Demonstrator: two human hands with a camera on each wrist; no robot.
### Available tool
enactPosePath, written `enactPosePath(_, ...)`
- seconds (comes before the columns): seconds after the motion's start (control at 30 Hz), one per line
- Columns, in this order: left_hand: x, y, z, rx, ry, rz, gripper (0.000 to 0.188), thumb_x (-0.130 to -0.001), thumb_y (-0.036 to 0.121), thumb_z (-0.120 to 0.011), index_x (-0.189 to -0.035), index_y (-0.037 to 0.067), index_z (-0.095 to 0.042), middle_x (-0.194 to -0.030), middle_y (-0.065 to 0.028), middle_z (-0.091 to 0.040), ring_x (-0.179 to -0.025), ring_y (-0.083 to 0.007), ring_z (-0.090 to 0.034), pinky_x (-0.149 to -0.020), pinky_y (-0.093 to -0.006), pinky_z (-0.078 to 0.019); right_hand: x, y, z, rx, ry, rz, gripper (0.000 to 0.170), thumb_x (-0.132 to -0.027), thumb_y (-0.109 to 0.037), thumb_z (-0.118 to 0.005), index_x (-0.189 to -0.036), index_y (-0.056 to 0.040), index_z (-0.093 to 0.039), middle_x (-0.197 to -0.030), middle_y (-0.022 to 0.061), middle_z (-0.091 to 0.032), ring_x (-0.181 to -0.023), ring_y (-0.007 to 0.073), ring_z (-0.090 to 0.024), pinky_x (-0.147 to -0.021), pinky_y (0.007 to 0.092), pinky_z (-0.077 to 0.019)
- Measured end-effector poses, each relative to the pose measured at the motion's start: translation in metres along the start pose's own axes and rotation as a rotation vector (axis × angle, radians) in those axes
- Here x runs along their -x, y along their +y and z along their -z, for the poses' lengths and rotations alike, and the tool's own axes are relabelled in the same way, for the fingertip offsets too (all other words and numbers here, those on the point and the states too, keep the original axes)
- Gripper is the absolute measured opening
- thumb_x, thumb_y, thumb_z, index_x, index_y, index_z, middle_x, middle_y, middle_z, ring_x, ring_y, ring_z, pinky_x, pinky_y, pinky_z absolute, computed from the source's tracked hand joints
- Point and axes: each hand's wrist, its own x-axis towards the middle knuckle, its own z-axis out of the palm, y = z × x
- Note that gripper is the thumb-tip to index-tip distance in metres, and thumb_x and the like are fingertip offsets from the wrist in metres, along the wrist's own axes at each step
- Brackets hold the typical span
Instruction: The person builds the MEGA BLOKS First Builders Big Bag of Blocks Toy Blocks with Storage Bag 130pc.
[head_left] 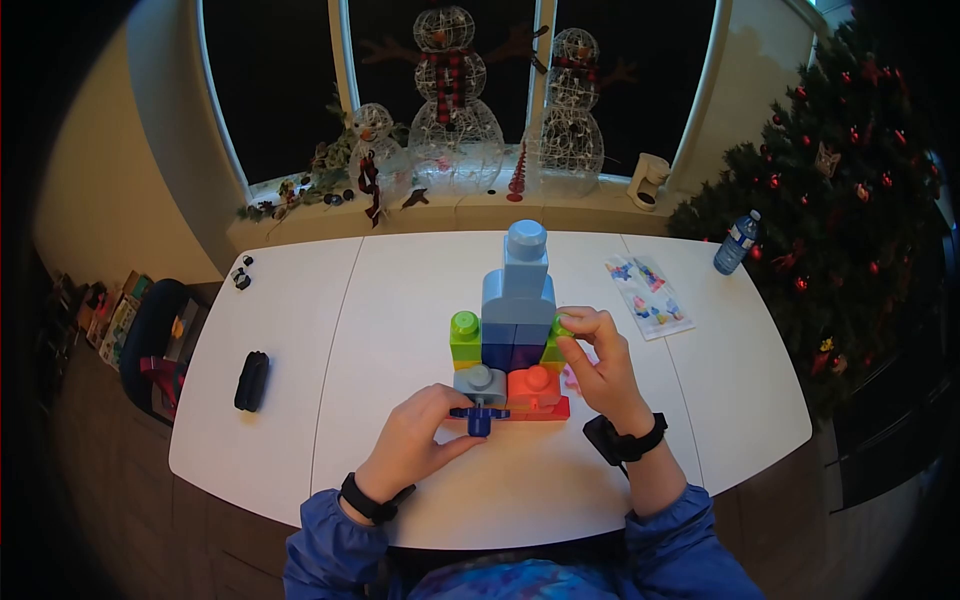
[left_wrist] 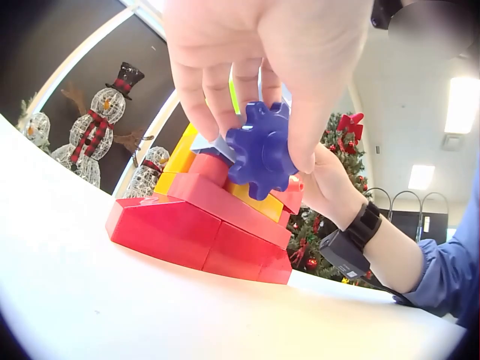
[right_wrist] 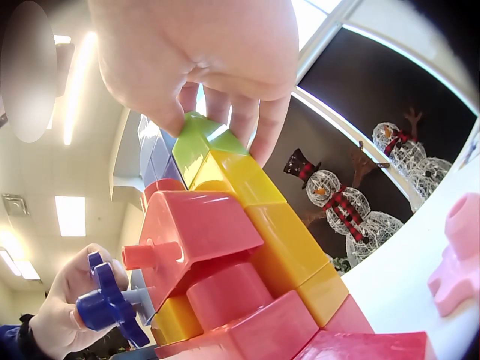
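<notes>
A tower of toy building blocks (head_left: 518,305) stands on the table, light blue at the top, with green, yellow and dark blue blocks lower down and a red base (left_wrist: 176,232). My left hand (head_left: 418,432) pinches a dark blue gear wheel (left_wrist: 262,150) between thumb and fingers. In the right wrist view the gear (right_wrist: 105,304) sits at the peg of a grey block (head_left: 480,383) on the tower's front. Beside that is a red block (right_wrist: 199,229) with its own bare peg. My right hand (head_left: 605,370) grips the green block (right_wrist: 202,142) on the tower's right side.
A pink piece (right_wrist: 459,251) lies right of the tower. Farther right are a picture sheet (head_left: 650,297) and a water bottle (head_left: 737,243). A black case (head_left: 252,381) and small dark items (head_left: 242,273) lie at left. Wire snowmen (head_left: 445,120) stand behind the table.
</notes>
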Motion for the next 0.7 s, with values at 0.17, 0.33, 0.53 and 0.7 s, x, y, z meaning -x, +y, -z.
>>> enactPosePath(0.17,0.003,-0.009,0.006,-0.053,-0.006,0.050,0.063,-0.067,0.017,-0.099,-0.119,0.007,-0.064,-0.108,-0.0103,-0.069,-0.094,-0.0263,-0.068,-0.082,-0.0385,-0.0559,0.000,-0.001,0.001,0.000,0.003,-0.006,0.016,-0.099,-0.001,-0.068,-0.114,-0.0001,-0.061,-0.117,0.0184,-0.072,-0.114,0.0303,-0.070,-0.098,0.0374,-0.0536)
enactPosePath(0.33,-0.007,-0.017,0.006,0.193,0.013,0.242,0.112,-0.063,0.025,-0.101,-0.155,0.008,-0.038,-0.144,-0.0161,-0.055,-0.127,-0.0302,-0.059,-0.100,-0.0448,-0.0531,-0.001,0.000,0.002,0.012,0.001,-0.008,0.016,-0.099,-0.001,-0.068,-0.113,0.0000,-0.061,-0.115,0.0181,-0.072,-0.113,0.0309,-0.070,-0.097,0.0374,-0.0540)
enactPosePath(0.53,-0.027,-0.039,0.003,0.293,-0.182,0.210,0.122,-0.064,0.027,-0.099,-0.162,0.005,-0.028,-0.153,-0.0191,-0.050,-0.139,-0.0339,-0.053,-0.109,-0.0470,-0.0479,-0.003,-0.001,0.002,0.008,-0.004,-0.001,0.016,-0.099,0.000,-0.067,-0.113,-0.0002,-0.061,-0.115,0.0178,-0.072,-0.113,0.0307,-0.070,-0.097,0.0376,-0.0546)
enactPosePath(0.7,-0.026,-0.037,0.002,0.175,-0.189,0.202,0.121,-0.063,0.029,-0.098,-0.160,0.004,-0.031,-0.145,-0.0173,-0.057,-0.134,-0.0316,-0.057,-0.109,-0.0453,-0.0479,-0.003,0.001,0.001,0.018,-0.009,0.019,0.017,-0.099,-0.001,-0.067,-0.115,-0.0006,-0.061,-0.118,0.0174,-0.072,-0.113,0.0301,-0.070,-0.097,0.0376,-0.0547)
